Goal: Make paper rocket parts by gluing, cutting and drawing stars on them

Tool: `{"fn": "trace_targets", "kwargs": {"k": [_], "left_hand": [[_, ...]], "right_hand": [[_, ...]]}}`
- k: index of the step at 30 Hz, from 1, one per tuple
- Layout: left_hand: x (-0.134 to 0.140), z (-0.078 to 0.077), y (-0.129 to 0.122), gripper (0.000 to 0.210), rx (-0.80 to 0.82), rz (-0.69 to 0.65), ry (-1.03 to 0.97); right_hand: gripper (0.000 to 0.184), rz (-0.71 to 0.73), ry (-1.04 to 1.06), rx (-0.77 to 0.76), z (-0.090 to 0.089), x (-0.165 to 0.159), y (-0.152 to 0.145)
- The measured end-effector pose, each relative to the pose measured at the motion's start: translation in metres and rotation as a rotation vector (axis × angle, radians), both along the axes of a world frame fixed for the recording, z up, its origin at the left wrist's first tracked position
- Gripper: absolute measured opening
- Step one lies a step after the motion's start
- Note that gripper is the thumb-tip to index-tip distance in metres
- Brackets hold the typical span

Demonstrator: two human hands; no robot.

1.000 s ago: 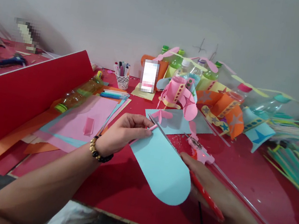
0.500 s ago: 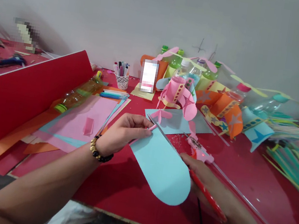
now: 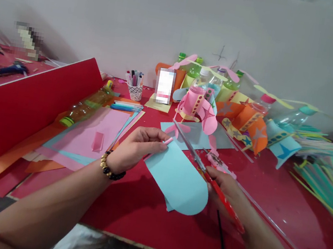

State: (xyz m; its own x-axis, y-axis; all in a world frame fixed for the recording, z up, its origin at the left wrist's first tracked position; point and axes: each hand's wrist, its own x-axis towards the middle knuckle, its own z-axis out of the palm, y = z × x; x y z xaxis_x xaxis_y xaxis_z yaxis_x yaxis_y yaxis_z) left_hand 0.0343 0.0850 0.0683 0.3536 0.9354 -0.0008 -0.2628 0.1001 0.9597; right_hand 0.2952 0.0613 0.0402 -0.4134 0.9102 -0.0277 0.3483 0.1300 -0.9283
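A light blue piece of paper (image 3: 179, 177) with one rounded end hangs over the red table; a second blue layer peeks out below it. My left hand (image 3: 141, 143) pinches its narrow upper end, and a small pink strip sticks out by the thumb. In my right hand (image 3: 228, 193) are red-handled scissors (image 3: 193, 152), held along the paper's right edge, blades pointing away and to the left. The blades look nearly closed and apart from the paper. Part of the right-hand fingers is hidden behind the handle.
Behind stand plastic bottles dressed in coloured paper, such as a pink one (image 3: 195, 99). A pink glue gun (image 3: 219, 162) lies beyond my right hand. Paper sheets (image 3: 90, 129) and a bottle (image 3: 89, 104) are at left, a pen cup (image 3: 134, 90) at the back, plastic strips (image 3: 328, 179) at right.
The scissors have moved off the paper's edge, up and to the right, showing more of the blades. The paper's rounded end has shifted slightly up, and a second layer shows beneath.
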Motion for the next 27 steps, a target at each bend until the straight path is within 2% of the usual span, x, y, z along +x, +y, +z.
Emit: {"fn": "trace_targets", "kwargs": {"k": [4,7,13,15,17,19,23,27], "left_hand": [[0.001,-0.005,0.003,0.015,-0.006,0.005,0.048],[0.001,-0.008,0.006,0.017,-0.021,0.007,0.051],[0.002,-0.013,0.011,0.027,-0.042,-0.008,0.096],[0.003,-0.014,0.011,0.029,-0.048,-0.011,0.117],[0.004,-0.015,0.011,0.03,-0.052,-0.022,0.124],[0.005,-0.015,0.011,0.03,-0.049,-0.038,0.118],[0.007,-0.016,0.01,0.03,-0.033,-0.055,0.117],[0.008,-0.022,0.013,0.033,-0.026,-0.104,0.173]], "right_hand": [[0.045,-0.114,0.066,-0.051,0.013,0.009,0.004],[0.041,-0.225,-0.001,0.023,0.019,0.018,0.009],[0.035,-0.437,-0.447,0.329,0.025,0.046,0.018],[0.036,-0.472,-0.583,0.423,0.023,0.062,0.012],[0.038,-0.512,-0.701,0.444,0.016,0.082,-0.001],[0.041,-0.584,-0.802,0.386,0.006,0.105,-0.017],[0.041,-0.712,-1.001,0.177,-0.016,0.153,-0.046],[0.051,-0.701,-1.184,-0.05,-0.025,0.185,-0.059]]}}
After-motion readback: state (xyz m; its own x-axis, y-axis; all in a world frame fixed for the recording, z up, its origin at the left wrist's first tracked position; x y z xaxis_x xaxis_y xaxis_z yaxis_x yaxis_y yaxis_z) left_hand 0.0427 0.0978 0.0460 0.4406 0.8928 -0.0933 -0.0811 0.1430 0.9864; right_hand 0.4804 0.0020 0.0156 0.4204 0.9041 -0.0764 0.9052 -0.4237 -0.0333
